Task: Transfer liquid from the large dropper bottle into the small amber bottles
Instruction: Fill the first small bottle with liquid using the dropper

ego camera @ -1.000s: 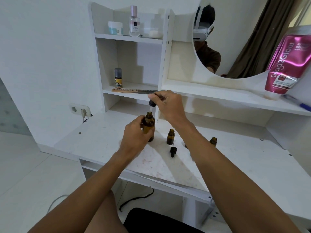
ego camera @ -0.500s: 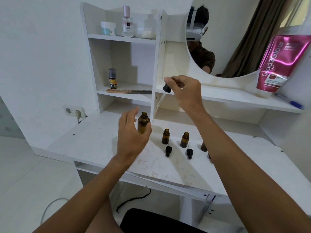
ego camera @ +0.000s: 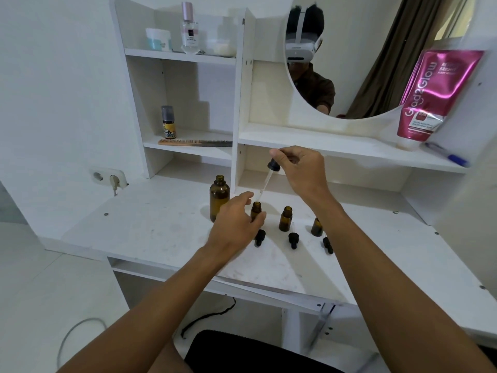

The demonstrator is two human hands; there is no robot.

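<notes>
Right hand (ego camera: 304, 170) pinches glass dropper (ego camera: 265, 184) (black bulb) — left hand (ego camera: 234, 224) grips amber bottle (ego camera: 256, 208).

A single wide-angle view from the person's head looks forward and down across the white counter (ego camera: 150, 232), close enough that both forearms (ego camera: 166, 300) enter from the near edge. Far on the right, the mirror (ego camera: 363, 49) faces back and shows the headset (ego camera: 300, 47) itself.
</notes>
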